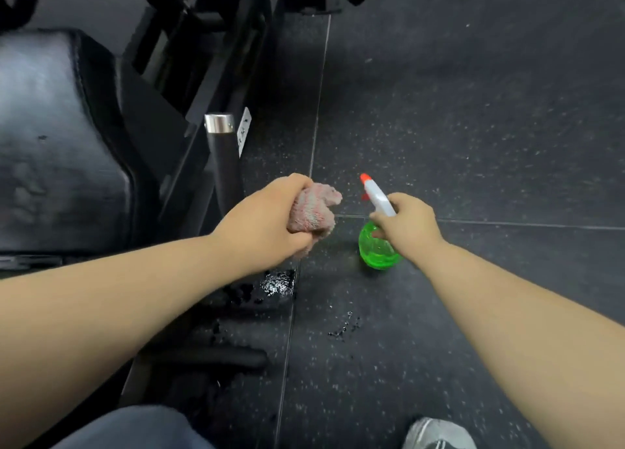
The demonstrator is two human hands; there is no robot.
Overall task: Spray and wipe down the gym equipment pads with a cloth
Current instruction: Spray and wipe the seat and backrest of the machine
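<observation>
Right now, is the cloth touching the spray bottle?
Apart. The head view shows a strip of dark floor between the cloth, bunched in the left hand, and the spray bottle held by the right hand.

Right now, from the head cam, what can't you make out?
Head view only.
Spray bottle: right hand covers its neck; resting on the floor or lifted, cannot tell.
Cloth: bunched in the left hand, so its size is hidden.
Black pad: cut off by the left edge and blurred; wet or dry unclear.
Shoe: cut off by the bottom edge.
</observation>
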